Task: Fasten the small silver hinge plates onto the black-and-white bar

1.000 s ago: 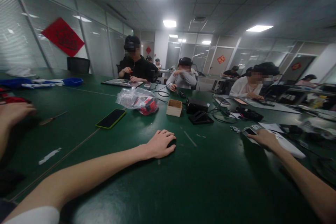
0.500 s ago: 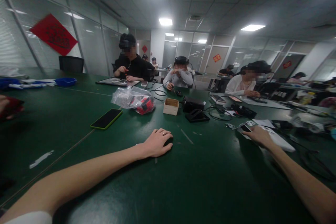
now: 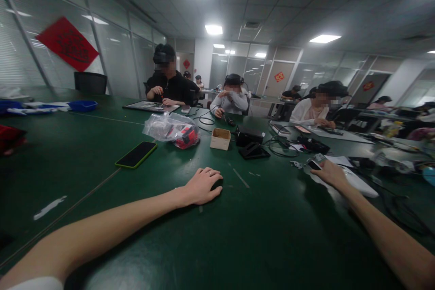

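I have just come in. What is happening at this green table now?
The left hand rests over a small dark object, mostly hidden under it. The right hand holds a small flat device. An open box and a phone lie on the table. Across it, a person in black has both hands over a flat panel.

Office rm, glass walls, tiled ceiling

Green tbl fills fg; blk chair at far L edge. Red diamond sign on L glass, blinds beside. White col. at back, bright sq. lights overhead.
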`<state>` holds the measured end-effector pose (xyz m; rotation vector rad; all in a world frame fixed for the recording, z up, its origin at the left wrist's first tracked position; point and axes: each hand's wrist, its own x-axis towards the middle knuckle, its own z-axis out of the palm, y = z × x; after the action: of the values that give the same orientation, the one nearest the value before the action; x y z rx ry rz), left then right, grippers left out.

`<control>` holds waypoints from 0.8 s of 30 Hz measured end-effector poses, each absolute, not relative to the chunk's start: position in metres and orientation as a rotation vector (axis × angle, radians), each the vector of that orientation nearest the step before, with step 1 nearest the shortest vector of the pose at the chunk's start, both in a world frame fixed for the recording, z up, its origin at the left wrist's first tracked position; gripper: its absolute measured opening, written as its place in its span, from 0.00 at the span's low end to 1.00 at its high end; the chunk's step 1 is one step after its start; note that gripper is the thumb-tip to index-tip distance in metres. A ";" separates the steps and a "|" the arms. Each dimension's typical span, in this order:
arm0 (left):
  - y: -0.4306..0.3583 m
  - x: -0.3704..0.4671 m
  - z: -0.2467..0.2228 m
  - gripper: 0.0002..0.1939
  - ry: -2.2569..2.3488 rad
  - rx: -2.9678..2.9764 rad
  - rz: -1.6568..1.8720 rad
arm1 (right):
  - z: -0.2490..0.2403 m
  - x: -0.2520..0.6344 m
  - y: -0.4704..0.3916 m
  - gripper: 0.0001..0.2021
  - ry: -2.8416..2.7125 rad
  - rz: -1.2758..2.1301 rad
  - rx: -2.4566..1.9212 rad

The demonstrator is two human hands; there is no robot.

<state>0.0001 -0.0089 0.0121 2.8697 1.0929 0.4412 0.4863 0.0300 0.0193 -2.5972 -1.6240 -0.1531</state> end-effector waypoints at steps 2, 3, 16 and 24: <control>-0.009 0.000 0.012 0.18 1.099 2.870 0.442 | 0.019 0.486 0.030 0.14 -1.645 -0.175 -2.601; -0.009 0.001 0.012 0.18 1.102 2.870 0.443 | 0.019 0.486 0.031 0.13 -1.657 -0.183 -2.603; -0.008 0.000 0.012 0.18 1.090 2.860 0.434 | 0.018 0.488 0.030 0.15 -1.699 -0.294 -2.596; -0.008 0.000 0.011 0.18 1.090 2.845 0.439 | 0.018 0.490 0.029 0.15 -1.716 -0.271 -2.584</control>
<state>-0.0003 -0.0077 0.0113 2.8448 1.0902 0.4389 0.4899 0.0294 0.0183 -2.5838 -1.7164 -0.2714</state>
